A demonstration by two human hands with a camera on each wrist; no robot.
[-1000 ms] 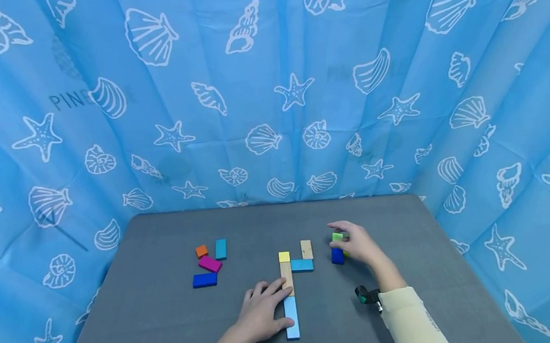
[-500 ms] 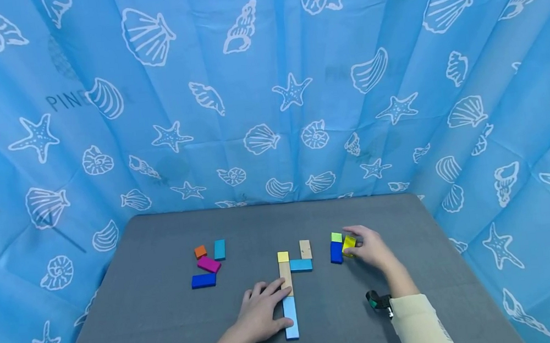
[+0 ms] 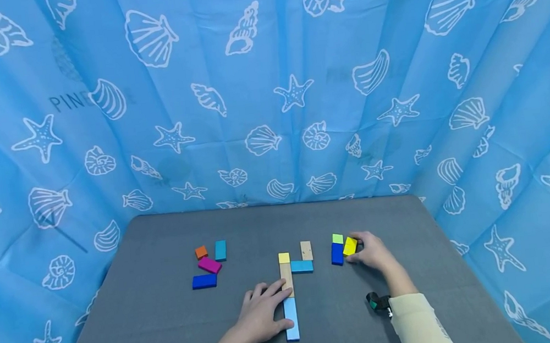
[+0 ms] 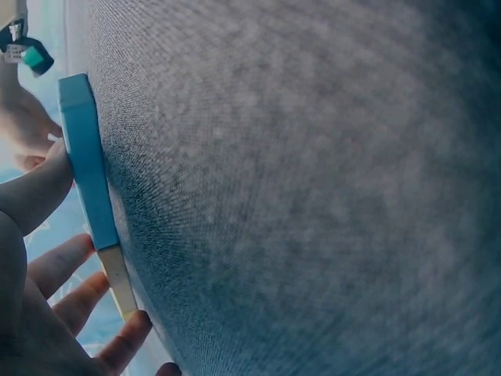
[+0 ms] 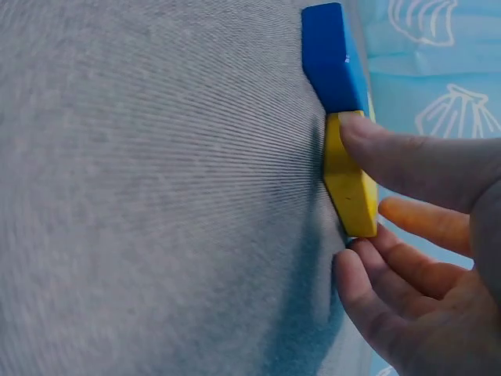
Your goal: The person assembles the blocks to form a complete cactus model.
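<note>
My left hand [image 3: 263, 315] lies with spread fingers along a row of toy blocks, its thumb at the light blue block [image 3: 291, 319] and fingertips at the plain wooden block [image 3: 285, 272]. A small pale yellow block [image 3: 284, 258] tops that row. In the left wrist view, the light blue block [image 4: 86, 160] lies flat beside the thumb. On the right, my right hand [image 3: 373, 251] pinches a yellow block [image 3: 350, 246] between thumb and fingers. The right wrist view has the thumb on the yellow block [image 5: 349, 176], close to a dark blue block [image 5: 333, 55].
A teal block [image 3: 302, 267] and a wooden block [image 3: 306, 250] adjoin the row. Beside the yellow one are the dark blue block [image 3: 337, 254] and a lime block [image 3: 337, 238]. Orange [image 3: 201, 252], teal [image 3: 220, 251], magenta [image 3: 210, 265] and blue blocks [image 3: 204, 281] lie left.
My right hand has moved from over the lime and dark blue blocks rightward to the yellow block, which now shows more fully. My left hand stays in place.
</note>
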